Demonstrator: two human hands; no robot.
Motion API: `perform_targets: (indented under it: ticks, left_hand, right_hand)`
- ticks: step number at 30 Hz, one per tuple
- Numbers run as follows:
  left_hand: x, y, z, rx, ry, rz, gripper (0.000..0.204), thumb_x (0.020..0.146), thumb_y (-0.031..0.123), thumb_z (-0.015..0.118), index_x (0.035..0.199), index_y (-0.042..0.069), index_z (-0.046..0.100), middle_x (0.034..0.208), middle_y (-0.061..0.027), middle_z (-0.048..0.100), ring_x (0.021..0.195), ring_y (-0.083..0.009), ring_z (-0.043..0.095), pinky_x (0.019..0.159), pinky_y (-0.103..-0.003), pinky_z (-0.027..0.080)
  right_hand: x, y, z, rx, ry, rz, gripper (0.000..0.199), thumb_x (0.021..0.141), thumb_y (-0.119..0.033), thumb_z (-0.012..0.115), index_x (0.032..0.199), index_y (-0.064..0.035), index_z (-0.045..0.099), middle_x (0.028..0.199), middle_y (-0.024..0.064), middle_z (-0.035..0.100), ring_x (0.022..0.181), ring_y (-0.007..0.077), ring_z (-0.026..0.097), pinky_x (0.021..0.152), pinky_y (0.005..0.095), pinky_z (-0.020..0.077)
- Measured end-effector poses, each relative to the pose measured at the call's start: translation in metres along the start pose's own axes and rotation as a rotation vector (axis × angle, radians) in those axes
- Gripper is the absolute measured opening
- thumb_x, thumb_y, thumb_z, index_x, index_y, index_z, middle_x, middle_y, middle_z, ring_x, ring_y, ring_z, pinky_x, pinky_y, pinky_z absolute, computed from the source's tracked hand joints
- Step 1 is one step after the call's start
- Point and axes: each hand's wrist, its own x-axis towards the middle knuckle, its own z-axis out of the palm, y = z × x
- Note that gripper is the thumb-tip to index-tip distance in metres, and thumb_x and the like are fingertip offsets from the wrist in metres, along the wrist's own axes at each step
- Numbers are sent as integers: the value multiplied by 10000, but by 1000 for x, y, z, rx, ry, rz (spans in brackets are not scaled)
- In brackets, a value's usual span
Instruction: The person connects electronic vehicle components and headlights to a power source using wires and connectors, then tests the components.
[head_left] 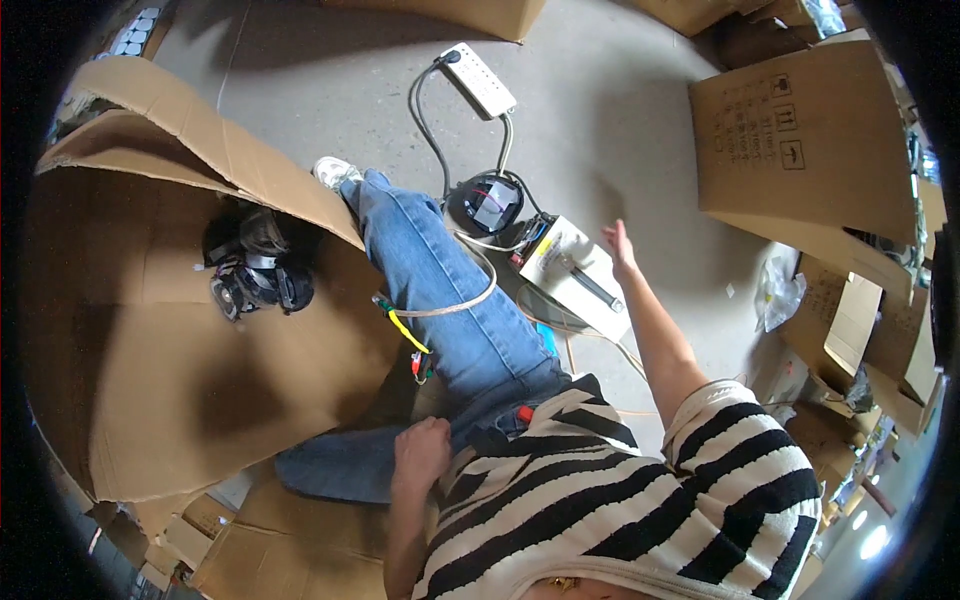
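Judging by pose, step in hand: reaching about the white box-shaped device (568, 290) with dark bar handle (597, 288). Right hand (622, 250) at its two o'clock, fingers extended; left hand (422, 450) well apart, seven o'clock, curled, contents unclear. Next likely needs a handle grip.

The left hand's (423, 448) fingertips are hidden; the black gear (262, 275) in the carton (200, 360) is too dark to tell; the picture's edges crop a box (460, 12) above, the shirt (620, 490) below

a carton (170, 420) lies left of the legs (420, 250), a case (572, 285) right, a power strip (480, 82) ahead.
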Motion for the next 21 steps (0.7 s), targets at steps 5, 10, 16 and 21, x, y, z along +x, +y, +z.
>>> perform_targets:
  ticks: [5, 10, 16, 21]
  left_hand:
    - [6, 0, 1, -16, 12, 38, 85, 687, 81, 440, 670, 43, 514, 706, -139, 530, 702, -321, 537, 610, -428, 420]
    - [10, -2, 2, -10, 70, 81, 72, 678, 63, 449, 681, 44, 518, 711, -139, 535, 687, -329, 533, 598, -422, 417]
    - [11, -9, 4, -54, 142, 108, 79, 680, 59, 445, 665, 47, 521, 698, -136, 538, 671, -320, 536, 580, -411, 418]
    - [10, -15, 3, -61, 188, 116, 79, 683, 66, 449, 667, 45, 523, 691, -130, 543, 663, -313, 543, 579, -405, 428]
  right_hand:
    - [-59, -61, -6, 795, -599, 8, 625, 802, -545, 278, 991, -12, 544, 1140, 141, 462, 1124, 250, 353, 949, 397, 226]
    - [-116, -104, 12, 1008, -930, -81, 637, 809, -528, 259, 992, 7, 552, 1138, 189, 451, 1106, 299, 368, 943, 413, 259]
    - [-163, -141, 26, 975, -1146, -257, 615, 824, -503, 229, 958, -13, 575, 1141, 187, 450, 1095, 297, 374, 953, 423, 235]
    - [-189, -164, 29, 965, -1233, -327, 617, 843, -470, 187, 905, -2, 583, 1121, 199, 459, 1073, 309, 391, 939, 428, 247]
